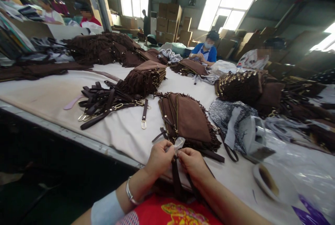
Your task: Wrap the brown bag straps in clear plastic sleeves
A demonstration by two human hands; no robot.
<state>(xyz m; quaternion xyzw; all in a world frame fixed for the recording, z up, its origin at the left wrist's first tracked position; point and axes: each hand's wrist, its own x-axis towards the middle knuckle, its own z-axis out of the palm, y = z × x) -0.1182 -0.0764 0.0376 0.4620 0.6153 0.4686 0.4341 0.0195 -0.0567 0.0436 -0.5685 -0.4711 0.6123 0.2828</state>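
Pinching clear plastic (179,143) and metal-fitted end of dark strap (177,179) between narrowed fingertips of left hand (161,159) and right hand (195,165); cannot tell exact finger placement. Held near table edge (112,152), just in front of fringed brown bags (195,116), right of piled loose straps (101,101).

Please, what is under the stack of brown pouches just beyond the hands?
The brown pouches rest on the white cloth, which shows around them. A dark strap sticks out at their near edge. What lies directly beneath is covered.
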